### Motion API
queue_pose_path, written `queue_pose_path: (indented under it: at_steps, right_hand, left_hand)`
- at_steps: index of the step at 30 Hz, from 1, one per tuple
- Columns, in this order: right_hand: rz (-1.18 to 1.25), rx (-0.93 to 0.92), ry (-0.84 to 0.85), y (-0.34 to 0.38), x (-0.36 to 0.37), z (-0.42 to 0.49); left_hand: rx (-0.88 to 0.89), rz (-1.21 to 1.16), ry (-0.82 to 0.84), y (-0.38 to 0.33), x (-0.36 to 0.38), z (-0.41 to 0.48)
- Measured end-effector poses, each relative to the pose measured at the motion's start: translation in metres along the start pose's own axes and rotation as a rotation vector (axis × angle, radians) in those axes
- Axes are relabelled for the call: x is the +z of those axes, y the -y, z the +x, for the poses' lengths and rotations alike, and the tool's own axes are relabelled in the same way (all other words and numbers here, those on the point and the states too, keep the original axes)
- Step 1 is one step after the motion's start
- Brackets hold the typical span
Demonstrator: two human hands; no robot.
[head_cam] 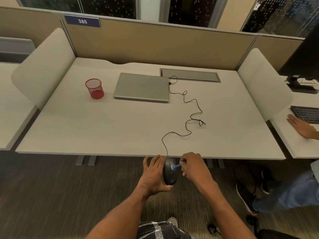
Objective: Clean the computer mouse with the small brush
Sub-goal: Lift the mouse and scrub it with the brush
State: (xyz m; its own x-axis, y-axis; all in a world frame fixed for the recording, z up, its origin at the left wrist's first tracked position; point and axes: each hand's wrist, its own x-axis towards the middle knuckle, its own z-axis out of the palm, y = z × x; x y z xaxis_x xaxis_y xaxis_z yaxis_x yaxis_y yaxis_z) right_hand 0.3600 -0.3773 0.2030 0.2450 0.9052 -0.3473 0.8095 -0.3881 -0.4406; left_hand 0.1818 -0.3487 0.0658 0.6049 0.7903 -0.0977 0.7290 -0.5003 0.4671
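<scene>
A pale grey table fills the middle of the frame. A red wire-mesh cup stands upright at centre left, just beside a closed silver laptop. A blue sign reading 385 sits on the tan partition at upper left. A black keyboard lies at the right edge.

Views: one, a wide-angle head camera.
Position: above the near edge of the desk, on the wearer's head.
Facing: forward and steeply down, toward the partition at the desk's far side.
Nearness: forearms and floor close at the bottom; laptop farther off.
Edges: lines bow outward; a neighbouring desk shows at right.
Shared scene: none, single view.
</scene>
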Motion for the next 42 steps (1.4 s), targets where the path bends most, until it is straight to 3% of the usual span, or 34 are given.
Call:
queue_pose_path:
  at_steps: [4,9,13,17,21,26,31,35,38,40,42]
  right_hand:
    - [0.003,-0.054,-0.055,-0.001,-0.001,-0.003]
    - [-0.011,-0.012,0.038,-0.006,0.001,-0.009]
    - [0.034,-0.053,-0.062,-0.012,0.003,-0.018]
    - [-0.017,-0.049,0.03,-0.019,0.005,-0.024]
    - [0.043,-0.105,-0.119,-0.019,0.007,-0.029]
    - [-0.032,-0.07,0.047,-0.022,0.009,-0.026]
    - [0.041,-0.064,-0.026,-0.023,0.017,-0.015]
    - [0.113,-0.027,-0.216,-0.028,0.016,-0.002]
    - [0.281,-0.028,-0.039,-0.036,0.008,0.004]
    - [0.216,-0.038,0.119,-0.04,0.006,0.003]
    - [0.15,-0.013,0.069,-0.045,0.01,0.002]
  left_hand:
    - [0.0,-0.002,-0.01,0.001,0.0,0.0]
    - [-0.008,0.004,-0.009,0.001,0.0,0.0]
    - [-0.028,-0.027,-0.019,0.001,-0.001,0.001]
    - [-0.045,-0.022,-0.005,0.003,0.0,-0.001]
    - [-0.068,-0.054,0.012,0.002,0.002,-0.003]
    - [-0.066,-0.027,0.041,0.005,0.005,-0.004]
    - [-0.036,-0.021,0.047,0.003,0.008,-0.005]
    - [0.003,-0.041,0.05,-0.001,0.008,-0.003]
    - [-0.004,-0.032,0.064,0.0,0.007,-0.004]
    - [-0.018,-0.033,0.057,0.001,0.007,-0.004]
    - [-0.031,-0.052,0.039,0.0,0.005,-0.003]
